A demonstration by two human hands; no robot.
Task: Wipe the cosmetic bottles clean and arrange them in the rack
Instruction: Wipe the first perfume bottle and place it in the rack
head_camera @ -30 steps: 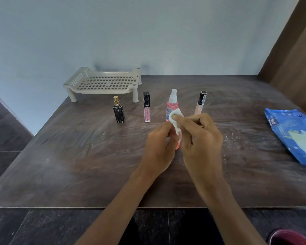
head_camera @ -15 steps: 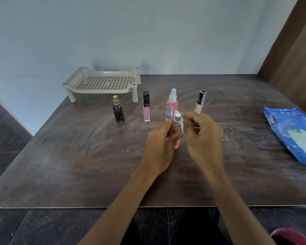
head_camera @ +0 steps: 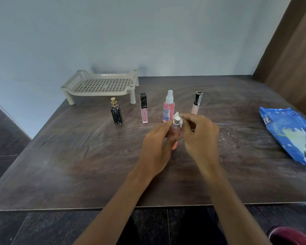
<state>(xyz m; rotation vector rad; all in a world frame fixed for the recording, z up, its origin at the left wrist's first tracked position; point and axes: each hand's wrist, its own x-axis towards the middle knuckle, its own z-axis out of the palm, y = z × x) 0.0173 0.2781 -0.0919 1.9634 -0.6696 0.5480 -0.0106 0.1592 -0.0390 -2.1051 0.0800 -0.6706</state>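
Pink bottle (head_camera: 176,131): small, silver-capped, held above the middle of the worktop (head_camera: 78,165); long axis close to upright, cap end pointing up and slightly away from the person, base pointing down toward the worktop; lower body partly hidden by fingers

Left hand (head_camera: 155,149): wrapped around the pink bottle's body, thumb and fingers pressed against its sides

Right hand (head_camera: 200,137): fingers bunched, pinching a white wipe (head_camera: 178,117) against the bottle's cap and neck

Spray bottle (head_camera: 169,106): pink with white nozzle, standing upright on the worktop just behind the held bottle, nozzle up

Lip gloss (head_camera: 143,108): pink tube with black cap, upright, to the left of the spray bottle

Black bottle (head_camera: 116,111): square body, gold cap, upright, leftmost of the standing row

Slim tube (head_camera: 196,102): pale body, black cap, upright, to the right of the spray bottle; its base hidden behind the right hand

Rack (head_camera: 101,85): beige plastic, perforated shelf on short legs, at the far left corner of the worktop against the wall, nothing on it

Wipes packet (head_camera: 286,131): blue, lying flat near the right edge of the worktop, well apart from the bottles, a white wipe showing at its opening

Worktop: dark wood grain, with pale streaks and specks
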